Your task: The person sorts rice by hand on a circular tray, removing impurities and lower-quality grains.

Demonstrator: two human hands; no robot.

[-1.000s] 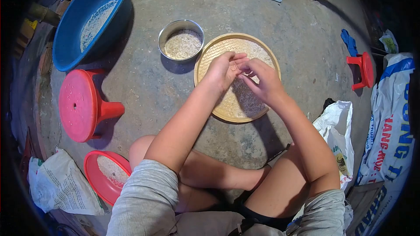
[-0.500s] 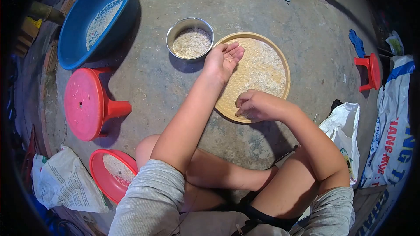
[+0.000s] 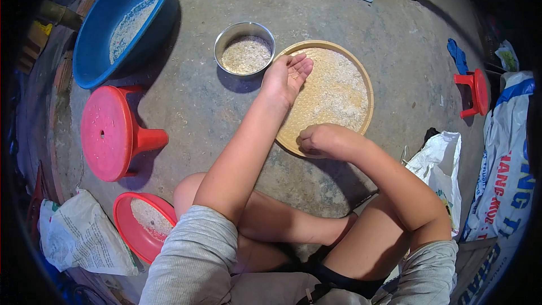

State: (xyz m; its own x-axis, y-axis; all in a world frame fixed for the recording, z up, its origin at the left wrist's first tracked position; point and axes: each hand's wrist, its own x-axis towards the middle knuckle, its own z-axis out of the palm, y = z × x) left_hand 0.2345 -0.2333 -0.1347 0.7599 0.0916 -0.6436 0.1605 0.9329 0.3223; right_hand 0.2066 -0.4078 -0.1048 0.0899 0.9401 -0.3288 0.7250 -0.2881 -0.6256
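Note:
A round woven bamboo tray point(image 3: 299, 114) lies on the floor in front of me, with pale broken grain point(image 3: 341, 107) spread mostly over its right side. My left hand point(image 3: 287, 78) is palm up over the tray's left rim, fingers stretched out. A few light specks seem to lie on its palm. Over the near edge of the tray, my right hand point(image 3: 324, 140) has its fingers curled together, and whatever they pinch is hidden. Beside the left hand stands a metal pot point(image 3: 222, 63) partly filled with similar grain.
At the left are a large blue basin point(image 3: 90, 62), a red stool point(image 3: 104, 118), a red basin point(image 3: 125, 231) and a white sack point(image 3: 84, 237). A small red stool point(image 3: 480, 93), a white bag point(image 3: 437, 161) and printed sacks point(image 3: 502, 175) stand at the right.
My right hand has shifted slightly left over the tray's near edge, and its fingers have drawn closer together. The left hand keeps its place, palm up.

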